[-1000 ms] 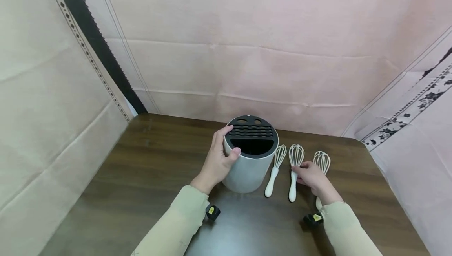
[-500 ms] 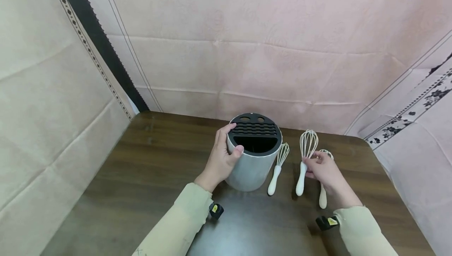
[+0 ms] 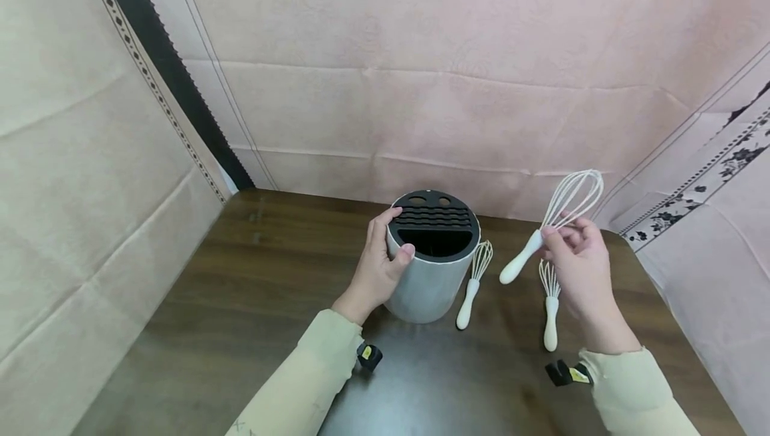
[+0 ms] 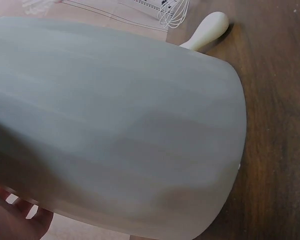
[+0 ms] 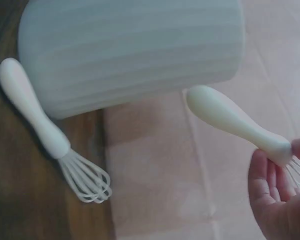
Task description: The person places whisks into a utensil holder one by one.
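Note:
A light grey utensil holder (image 3: 424,292) with a black slotted top (image 3: 434,216) stands upright on the table. My left hand (image 3: 377,269) grips its left side, thumb and fingers spread at the rim; in the left wrist view the holder's wall (image 4: 135,110) covers most of the frame. Above the tabletop, my right hand (image 3: 580,262) pinches a white whisk (image 3: 522,259) where handle meets wires, handle slanting down toward the holder. Two more white whisks lie on the table: one (image 3: 468,303) beside the holder, another (image 3: 551,322) below my right hand, its wires partly hidden.
The brown wooden table (image 3: 271,275) ends at the back against a pale pink cloth (image 3: 421,115). Cloth also hangs at both sides, with a dark band (image 3: 174,68) at the left and a floral border (image 3: 704,188) at the right.
My right hand has lifted the middle whisk off the table and carried it up and to the right, tilting it. The left hand stays on the utensil holder.

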The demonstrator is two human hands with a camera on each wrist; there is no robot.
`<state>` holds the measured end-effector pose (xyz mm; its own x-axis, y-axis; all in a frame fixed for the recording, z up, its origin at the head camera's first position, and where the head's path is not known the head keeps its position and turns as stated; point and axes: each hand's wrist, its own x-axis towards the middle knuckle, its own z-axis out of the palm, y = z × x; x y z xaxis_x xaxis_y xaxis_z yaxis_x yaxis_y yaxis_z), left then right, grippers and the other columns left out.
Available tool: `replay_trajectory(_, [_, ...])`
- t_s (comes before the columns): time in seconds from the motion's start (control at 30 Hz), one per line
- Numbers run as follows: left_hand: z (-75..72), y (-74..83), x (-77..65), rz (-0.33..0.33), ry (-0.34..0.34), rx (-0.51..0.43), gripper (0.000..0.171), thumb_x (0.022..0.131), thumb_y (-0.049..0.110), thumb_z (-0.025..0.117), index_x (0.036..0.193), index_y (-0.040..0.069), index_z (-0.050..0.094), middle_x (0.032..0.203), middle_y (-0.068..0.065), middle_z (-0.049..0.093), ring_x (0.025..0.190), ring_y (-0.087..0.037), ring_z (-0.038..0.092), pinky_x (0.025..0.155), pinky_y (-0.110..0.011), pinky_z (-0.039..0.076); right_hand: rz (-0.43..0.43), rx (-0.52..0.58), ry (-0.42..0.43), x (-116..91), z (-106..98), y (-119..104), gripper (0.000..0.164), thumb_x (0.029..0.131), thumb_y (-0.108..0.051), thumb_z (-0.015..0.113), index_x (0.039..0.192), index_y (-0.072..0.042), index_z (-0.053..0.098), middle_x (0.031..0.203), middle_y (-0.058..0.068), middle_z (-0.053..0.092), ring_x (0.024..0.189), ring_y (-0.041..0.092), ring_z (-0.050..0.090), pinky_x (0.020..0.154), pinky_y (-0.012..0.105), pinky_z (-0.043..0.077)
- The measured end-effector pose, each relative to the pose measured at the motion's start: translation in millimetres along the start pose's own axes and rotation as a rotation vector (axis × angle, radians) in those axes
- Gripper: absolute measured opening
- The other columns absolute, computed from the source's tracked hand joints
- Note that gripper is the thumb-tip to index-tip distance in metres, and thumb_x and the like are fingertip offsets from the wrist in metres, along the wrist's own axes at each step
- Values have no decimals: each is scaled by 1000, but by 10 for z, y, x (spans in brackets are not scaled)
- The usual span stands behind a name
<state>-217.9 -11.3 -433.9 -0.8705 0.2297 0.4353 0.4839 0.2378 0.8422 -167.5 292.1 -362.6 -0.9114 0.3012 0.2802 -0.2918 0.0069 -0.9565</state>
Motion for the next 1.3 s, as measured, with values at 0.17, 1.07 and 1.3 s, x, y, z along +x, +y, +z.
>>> replay_trajectory(0.17, [-1,-11,5,-17,-7,5,64,91,55,48,147,41,21,147,5,25,126,-19,38,98,-56,38,-71,147,104,-2,110,-131,48,90,-2,63,130,-2,37,102,16,57,84,19,64,70,30,55])
replay_trajectory(1.07, [30,-1,-17,-1,16,-38,64,91,49,48,148,40,20,147,2,25,125,-21,38,97,-56,38,-207,460,79,-139,782,-200,55,89,6,60,133,0,29,108,22,46,89,26,58,75,36,55])
replay_trajectory(1.3, [26,-16,-9,14,22,-45,65,91,50,49,148,37,21,146,0,26,125,-21,39,97,-54,39,-186,371,10,-195,886,-152,57,90,5,59,136,2,25,111,24,47,92,25,60,77,34,54])
